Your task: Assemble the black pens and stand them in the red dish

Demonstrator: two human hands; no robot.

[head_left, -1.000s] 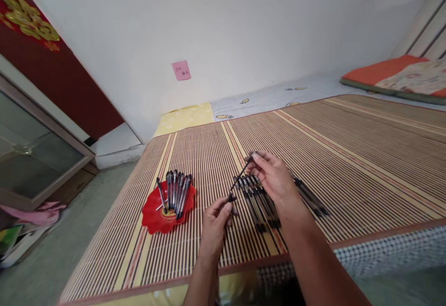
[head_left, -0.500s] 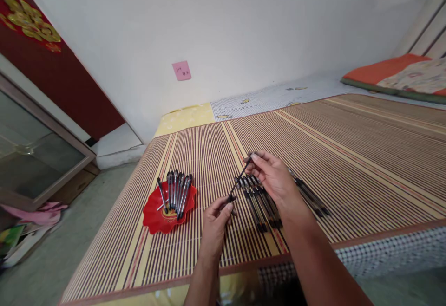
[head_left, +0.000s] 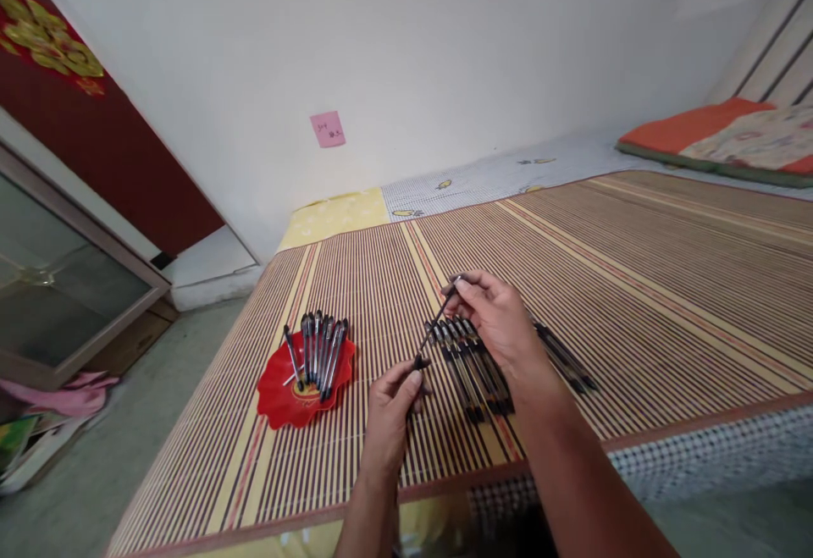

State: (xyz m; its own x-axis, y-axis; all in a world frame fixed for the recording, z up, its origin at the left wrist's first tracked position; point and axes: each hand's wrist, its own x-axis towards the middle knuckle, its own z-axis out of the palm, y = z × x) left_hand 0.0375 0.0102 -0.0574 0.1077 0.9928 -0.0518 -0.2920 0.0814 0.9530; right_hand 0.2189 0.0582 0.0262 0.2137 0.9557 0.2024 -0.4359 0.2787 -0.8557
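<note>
Left hand [head_left: 389,406] and right hand [head_left: 499,321] pinch opposite ends of thin black rod [head_left: 438,317], above mat [head_left: 374,287], nearer its near edge than far. Off-axis force could bend it or slip the fingertip pinch

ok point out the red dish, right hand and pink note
Red dish [head_left: 274,395], head view, on its bare left side.
Right hand [head_left: 497,318], head view, on the middle of the hand.
Pink note [head_left: 328,129], head view, on the middle of the paper.

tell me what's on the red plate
Pens and a thin white stick rest on the plate. The pens hide part of the yellow print and whatever lies beneath them.
</note>
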